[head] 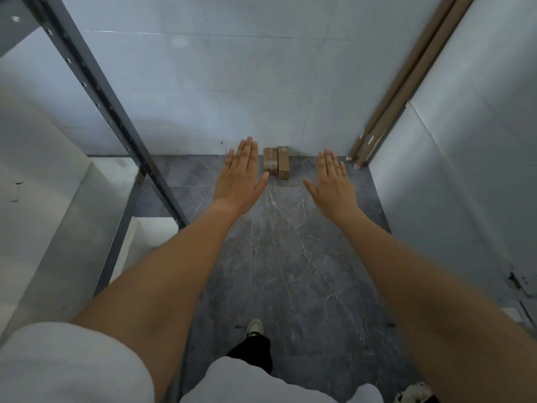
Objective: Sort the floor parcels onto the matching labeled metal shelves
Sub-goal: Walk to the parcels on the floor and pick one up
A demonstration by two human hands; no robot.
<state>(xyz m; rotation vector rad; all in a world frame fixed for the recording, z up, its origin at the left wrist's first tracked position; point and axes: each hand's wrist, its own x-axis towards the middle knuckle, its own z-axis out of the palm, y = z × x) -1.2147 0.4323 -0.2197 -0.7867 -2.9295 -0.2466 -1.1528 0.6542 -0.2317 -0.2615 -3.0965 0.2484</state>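
A metal shelf upright (116, 117) rises at the left, and the left hand (239, 175) hangs flat, open and empty over the floor (290, 257). Two small brown parcels (276, 162) sit side by side against the wall, ahead between the hands and seemingly nearer the left. The right hand (334, 184) is likewise spread and empty, with cardboard tubes (406, 82) leaning in the corner beyond.

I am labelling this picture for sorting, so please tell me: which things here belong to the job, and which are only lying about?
Job: two cardboard parcels by the wall, metal shelf rack, left hand, right hand, both open.

Lying about: cardboard tubes leaning in the corner.
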